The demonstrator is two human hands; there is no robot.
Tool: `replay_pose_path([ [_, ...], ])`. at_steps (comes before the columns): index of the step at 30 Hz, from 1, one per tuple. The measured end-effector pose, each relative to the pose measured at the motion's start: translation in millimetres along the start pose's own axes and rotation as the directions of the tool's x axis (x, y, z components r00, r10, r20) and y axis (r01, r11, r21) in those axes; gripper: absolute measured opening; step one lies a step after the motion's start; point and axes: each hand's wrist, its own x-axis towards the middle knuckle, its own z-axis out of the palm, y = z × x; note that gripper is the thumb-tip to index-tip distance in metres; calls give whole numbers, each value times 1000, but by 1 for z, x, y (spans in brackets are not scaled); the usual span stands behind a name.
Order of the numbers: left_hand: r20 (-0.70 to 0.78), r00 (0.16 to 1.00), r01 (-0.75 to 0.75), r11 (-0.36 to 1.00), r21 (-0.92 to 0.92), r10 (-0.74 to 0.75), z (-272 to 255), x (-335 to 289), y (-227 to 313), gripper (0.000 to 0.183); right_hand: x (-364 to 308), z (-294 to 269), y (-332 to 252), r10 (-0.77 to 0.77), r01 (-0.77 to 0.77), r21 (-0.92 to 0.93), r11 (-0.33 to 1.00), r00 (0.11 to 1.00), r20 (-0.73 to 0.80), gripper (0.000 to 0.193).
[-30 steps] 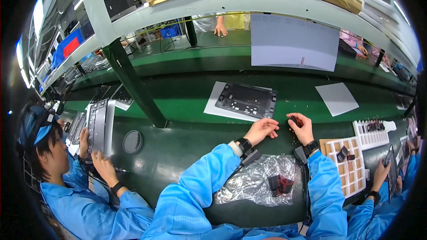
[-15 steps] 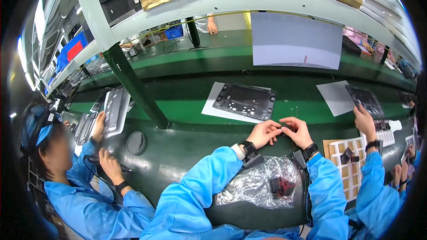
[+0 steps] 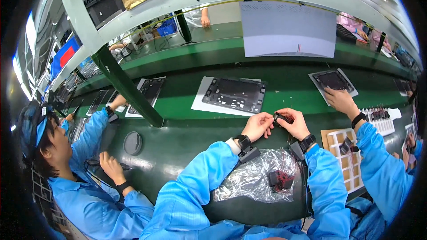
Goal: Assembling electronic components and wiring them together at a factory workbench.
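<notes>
My right hand [image 3: 295, 124] is closed round a bunch of small black parts with red and black wires [image 3: 284, 118], one end poking out past the thumb. Just left of it, my left hand [image 3: 258, 126] has its fingertips pinched together beside that end; what they hold is too small to make out. Below my hands lies a clear plastic bag [image 3: 242, 178] with a black wired part with red leads [image 3: 281, 181] on it. Beyond my hands, a flat black panel with small white pads [image 3: 235, 94] rests on a white sheet [image 3: 201, 100].
At left a co-worker [image 3: 84, 182] reaches toward another panel [image 3: 151, 90]. At right a co-worker's hand [image 3: 341, 101] touches a panel on a sheet [image 3: 333, 80]. A divided white tray [image 3: 353, 180] stands near my right arm. A round dark dish [image 3: 132, 143] and green post [image 3: 126, 86] are left.
The view has shifted slightly. My hands stay together, and the black part now shows more between them. The right co-worker's panel is down on its sheet; the left co-worker's arm reaches farther out.
</notes>
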Motion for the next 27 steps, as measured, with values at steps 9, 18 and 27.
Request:
replay_pose_path([
  [9, -72, 997, -1, 996, -90, -6, -11, 2, -3, 21, 9, 3, 1, 18, -17, -19, 1000, 999, 38, 27],
  [18, -81, 996, 17, 985, -169, -31, -6, 0, 2, 24, 3, 1, 2, 21, -20, -25, 999, 999, 30, 26],
  [27, -52, 999, 9, 998, -69, -13, -6, 2, 4, 25, 7, 2, 10, -56, 56, 4, 998, 998, -25, 24],
])
